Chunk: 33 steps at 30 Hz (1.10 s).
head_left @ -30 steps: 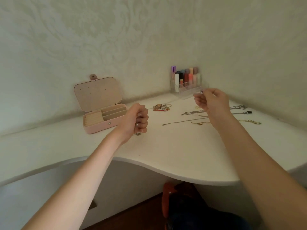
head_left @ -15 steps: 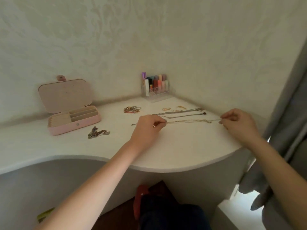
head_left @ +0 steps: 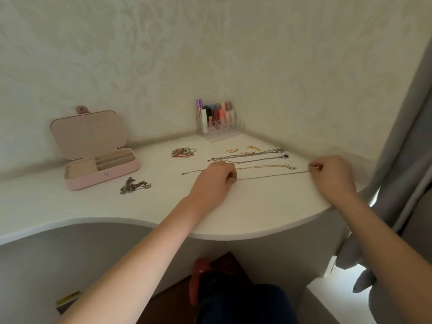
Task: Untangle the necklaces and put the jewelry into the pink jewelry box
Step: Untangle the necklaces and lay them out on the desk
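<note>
There is a single view, from a camera worn on the person's head. It looks forward and down over both forearms onto the white surface (head_left: pixel 245 213), which curves into a corner of two papered walls. The wide lens bends the surface edge and the wall lines. The left hand (head_left: pixel 216 177) and right hand (head_left: pixel 333 175) sit near mid-frame at arm's reach. The pink jewelry box (head_left: pixel 102 176) lies farther left, a grey curtain (head_left: pixel 406 127) fills the right edge, and the person's lap shows at the bottom.
</note>
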### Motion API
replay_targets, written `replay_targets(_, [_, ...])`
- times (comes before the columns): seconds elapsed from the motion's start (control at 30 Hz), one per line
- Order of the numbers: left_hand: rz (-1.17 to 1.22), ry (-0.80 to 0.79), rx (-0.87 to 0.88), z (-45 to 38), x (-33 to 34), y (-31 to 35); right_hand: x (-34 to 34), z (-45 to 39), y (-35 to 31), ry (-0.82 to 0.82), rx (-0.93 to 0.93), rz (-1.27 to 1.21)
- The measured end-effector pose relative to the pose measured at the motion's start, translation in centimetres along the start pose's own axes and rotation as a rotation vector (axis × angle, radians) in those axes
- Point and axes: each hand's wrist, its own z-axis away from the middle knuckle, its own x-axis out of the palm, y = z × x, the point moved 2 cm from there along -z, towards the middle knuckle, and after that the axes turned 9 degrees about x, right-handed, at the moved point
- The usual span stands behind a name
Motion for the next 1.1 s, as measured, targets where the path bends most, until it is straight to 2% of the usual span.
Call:
replay_targets(0.27, [0.001,0.029,-0.063,-0.5,0.2,-0.7,0.1,-0.3,-0.3,-0.013,-0.04,0.183])
replay_targets(0.5, [-0.078,0.167,-0.043,2.0,-2.8,-2.9,-0.6,1.8,-3.4,0.098,-0.088,0.188])
replay_targets(0.63, [-0.174,0.121,-0.179,5.7,-7.6,-6.6,2.1,3.5,-10.0,-0.078,-0.193,-0.08])
replay_targets(0.73, [-0.184,0.053,-0.289,8.8,-10.4,-9.4,4.9,5.9,-16.2,-0.238,-0.499,-0.187])
replay_targets(0.83, [-0.184,0.002,-0.333,10.8,-11.1,-11.5,7.6,8.1,-21.1,-0.457,-0.637,-0.241])
replay_targets(1.0, [-0.121,0.097,-0.319,11.0,-10.8,-13.5,11.2,10.0,-26.7,-0.768,-0.733,-0.249])
replay_targets(1.1, [0.027,0.178,-0.354,10.1,-10.8,-14.9,12.9,10.8,-28.8,-0.813,-0.711,-0.34])
